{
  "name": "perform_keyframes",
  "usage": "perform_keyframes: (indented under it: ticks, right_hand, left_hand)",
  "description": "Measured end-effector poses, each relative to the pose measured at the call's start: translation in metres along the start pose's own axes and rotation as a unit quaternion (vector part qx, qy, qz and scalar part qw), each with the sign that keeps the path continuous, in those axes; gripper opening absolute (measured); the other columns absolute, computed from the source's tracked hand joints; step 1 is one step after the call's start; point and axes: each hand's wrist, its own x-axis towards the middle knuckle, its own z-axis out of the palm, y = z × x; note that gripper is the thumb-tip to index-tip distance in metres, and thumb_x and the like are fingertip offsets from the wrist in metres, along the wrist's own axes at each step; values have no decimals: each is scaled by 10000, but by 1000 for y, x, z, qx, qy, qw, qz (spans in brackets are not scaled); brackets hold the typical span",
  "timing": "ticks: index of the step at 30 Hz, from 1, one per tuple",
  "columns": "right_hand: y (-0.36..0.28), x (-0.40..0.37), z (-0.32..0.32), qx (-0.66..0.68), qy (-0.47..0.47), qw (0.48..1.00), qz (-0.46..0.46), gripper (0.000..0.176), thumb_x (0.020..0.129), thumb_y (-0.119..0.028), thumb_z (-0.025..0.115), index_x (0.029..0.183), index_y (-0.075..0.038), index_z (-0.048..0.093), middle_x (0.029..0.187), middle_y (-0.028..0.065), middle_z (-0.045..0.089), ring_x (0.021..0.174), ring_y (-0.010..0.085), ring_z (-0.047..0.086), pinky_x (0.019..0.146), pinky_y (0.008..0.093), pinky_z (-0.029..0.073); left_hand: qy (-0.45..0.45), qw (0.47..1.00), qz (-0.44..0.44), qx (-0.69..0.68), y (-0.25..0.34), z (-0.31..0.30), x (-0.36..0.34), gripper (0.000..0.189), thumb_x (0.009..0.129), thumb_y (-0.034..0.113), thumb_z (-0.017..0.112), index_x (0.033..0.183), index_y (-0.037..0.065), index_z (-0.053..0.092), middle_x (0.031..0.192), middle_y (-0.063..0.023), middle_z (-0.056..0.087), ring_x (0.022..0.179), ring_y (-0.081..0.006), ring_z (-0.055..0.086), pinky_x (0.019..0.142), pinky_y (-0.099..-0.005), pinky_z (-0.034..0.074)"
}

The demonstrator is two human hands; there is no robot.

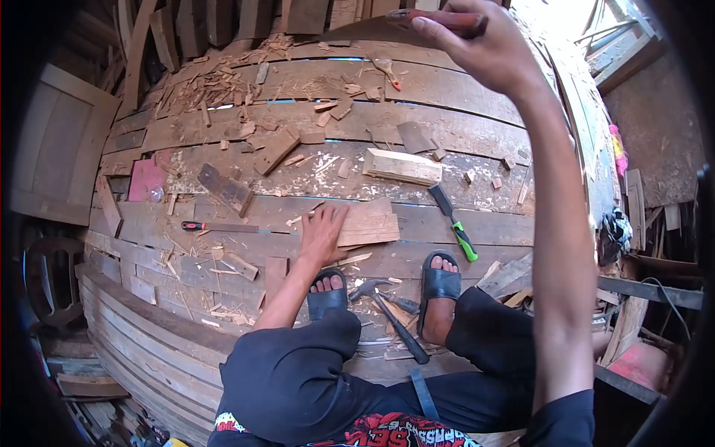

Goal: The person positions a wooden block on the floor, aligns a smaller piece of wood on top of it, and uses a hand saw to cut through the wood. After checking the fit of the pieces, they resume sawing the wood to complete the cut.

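Observation:
My left hand lies flat with its fingers spread on the left end of a short pale board on the plank floor, just ahead of my sandalled feet. My right hand is raised high at the top of the view. It is closed around the reddish-brown handle of a tool whose dark blade points left above the planks. A hammer lies between my feet.
A green-handled tool lies right of the board and a pale wood block lies beyond it. A red-and-black-handled chisel and a dark block are to the left. Chips and offcuts litter the planks. An orange-handled tool is far back.

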Motion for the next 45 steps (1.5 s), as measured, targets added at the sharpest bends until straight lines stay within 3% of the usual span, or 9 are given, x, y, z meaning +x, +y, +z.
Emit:
perform_keyframes:
  ticks: [2,3,4,9,13,23,34,40,45]
  right_hand:
    - [55,-4,36,44,85,990,-101,395,1004,-384,809,816,-53,704,640,-39,536,623,66,453,564,263,327]
    - [64,-8,51,103,118,985,-75,406,1016,-389,795,805,-54,703,651,-57,547,637,45,456,567,253,333]
    - [73,-13,56,116,100,988,-19,443,973,-475,806,925,-35,795,901,106,823,730,153,693,662,338,527]
    - [64,-62,121,289,226,927,80,436,962,-413,830,869,8,765,692,49,701,669,104,619,605,293,479]
    - [59,-54,157,299,234,920,97,453,954,-407,826,871,31,744,677,69,681,659,107,605,585,317,463]
    - [70,-87,155,299,143,934,131,419,969,-380,812,899,28,744,680,76,690,666,92,591,597,311,470]
    - [83,-103,166,286,127,935,166,354,979,-337,804,960,15,771,685,47,670,665,92,593,600,310,464]
    - [89,-105,172,276,139,933,182,397,975,-358,805,873,16,722,675,52,647,663,105,580,599,320,461]
    - [91,-112,177,277,139,930,196,427,981,-362,798,816,13,678,663,57,621,654,114,554,597,336,454]
  left_hand:
    - [6,1000,-23,-9,1,3,-1,1209,533,391,959,1599,169,435,1372,-138,560,1320,-349,512,1090,-546,392]
    - [8,999,-37,-12,1,3,-5,1218,528,395,958,1603,173,432,1369,-140,558,1320,-351,510,1089,-542,392]
    - [11,997,-69,-25,2,3,-8,1214,544,416,956,1608,168,426,1373,-152,557,1318,-360,514,1088,-555,398]
    - [51,945,-305,-107,11,-17,-3,1155,716,509,909,1642,80,367,1400,-278,578,1292,-462,581,1066,-615,465]
    - [61,945,-257,-194,-17,-30,4,1130,889,496,814,1676,-41,204,1365,-430,604,1229,-570,645,1025,-559,540]
    - [82,959,-226,-149,-30,-28,4,949,804,371,879,1542,-9,418,1301,-298,609,1200,-494,603,1014,-571,518]
    - [75,992,-27,-102,-28,-40,46,860,801,352,866,1530,68,508,1319,-175,523,1271,-384,475,1090,-534,356]
    - [33,986,-124,-107,-16,-14,46,1068,800,558,859,1641,112,372,1529,-238,429,1389,-461,410,1151,-613,310]
    - [8,967,-241,-82,12,-22,44,1265,709,722,872,1656,93,319,1706,-288,237,1574,-584,145,1175,-762,321]
